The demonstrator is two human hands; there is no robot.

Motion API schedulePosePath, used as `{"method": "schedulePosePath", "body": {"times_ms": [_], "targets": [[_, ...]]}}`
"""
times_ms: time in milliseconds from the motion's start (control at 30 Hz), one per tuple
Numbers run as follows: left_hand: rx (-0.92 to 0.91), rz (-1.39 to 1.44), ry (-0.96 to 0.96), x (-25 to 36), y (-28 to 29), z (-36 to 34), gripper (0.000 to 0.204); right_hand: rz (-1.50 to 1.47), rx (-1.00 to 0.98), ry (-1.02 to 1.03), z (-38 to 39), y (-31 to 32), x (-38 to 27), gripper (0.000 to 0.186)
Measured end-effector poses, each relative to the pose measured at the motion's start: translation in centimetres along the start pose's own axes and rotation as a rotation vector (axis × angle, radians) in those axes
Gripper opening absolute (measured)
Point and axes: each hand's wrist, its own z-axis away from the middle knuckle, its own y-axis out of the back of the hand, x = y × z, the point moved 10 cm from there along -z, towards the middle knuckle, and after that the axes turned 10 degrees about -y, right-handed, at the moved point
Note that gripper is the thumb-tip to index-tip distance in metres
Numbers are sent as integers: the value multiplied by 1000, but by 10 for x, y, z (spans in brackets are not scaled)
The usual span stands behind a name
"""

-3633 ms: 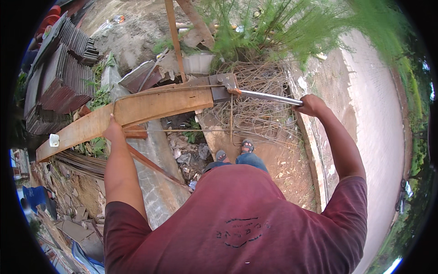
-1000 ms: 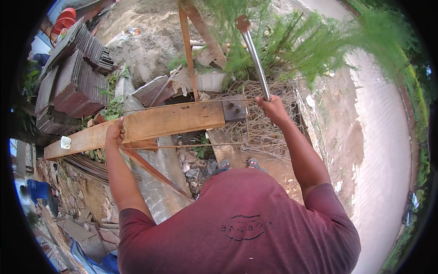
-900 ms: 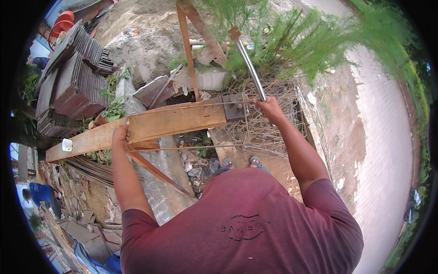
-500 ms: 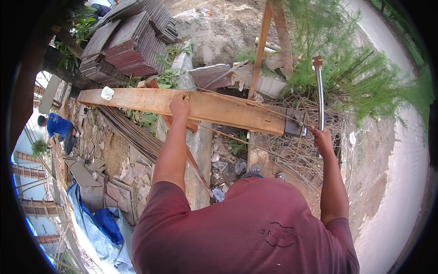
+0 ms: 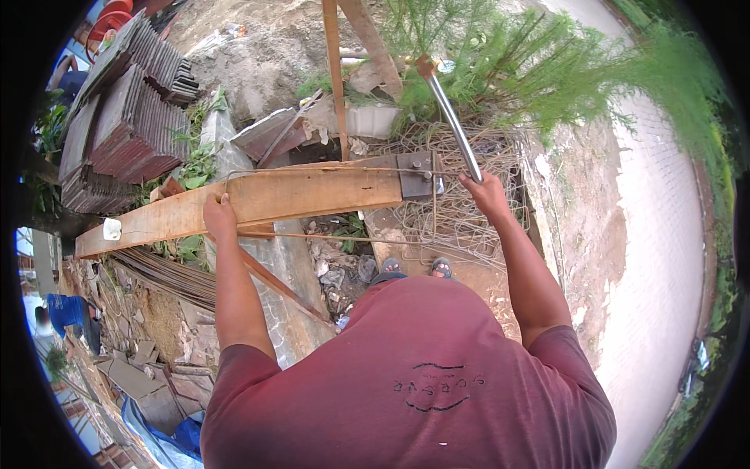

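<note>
A long wooden plank (image 5: 312, 191) lies crosswise in front of me, with a dark metal plate (image 5: 418, 178) and upright pegs at its right end. My left hand (image 5: 220, 215) is closed at the plank's near edge, gripping the bent end of a thin steel rod (image 5: 305, 169). That rod runs along the plank's far side to the pegs. In my right hand (image 5: 486, 191) is the lower end of a silver rebar-bending lever (image 5: 455, 121). Its brown, notched head points up and to the left, apart from the plate.
Tangled bent rods (image 5: 476, 203) lie beyond the plate. Stacked roof tiles (image 5: 129, 129) stand at far left, near a bundle of long rods (image 5: 168, 273). A white object (image 5: 112, 229) sits on the plank. Feathery branches (image 5: 547, 70) hang at right. Another person (image 5: 66, 313) bends down at left.
The lever has gone from nearly upright to leaning left, its head farther from me. My left hand keeps its grip at the plank. The whole view has shifted, with the plank appearing farther left.
</note>
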Motion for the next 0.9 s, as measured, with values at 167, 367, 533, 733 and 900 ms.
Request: {"method": "schedulePosePath", "body": {"times_ms": [167,367,533,733,900], "targets": [[65,28,6,-5,-8,0,24,297,160,31,-3,60,66,38],[95,33,38,-9,-6,6,26,806,118,98,-33,140,58,44],[106,-13,30,-17,-9,3,28,1120,18,418,-96,147,19,28],[92,3,80,-25,-14,1,33,1215,-71,879,-174,105,-58,21],[49,-60,111,-61,-23,8,45,1307,-254,1432,-165,21,-150,18]]}}
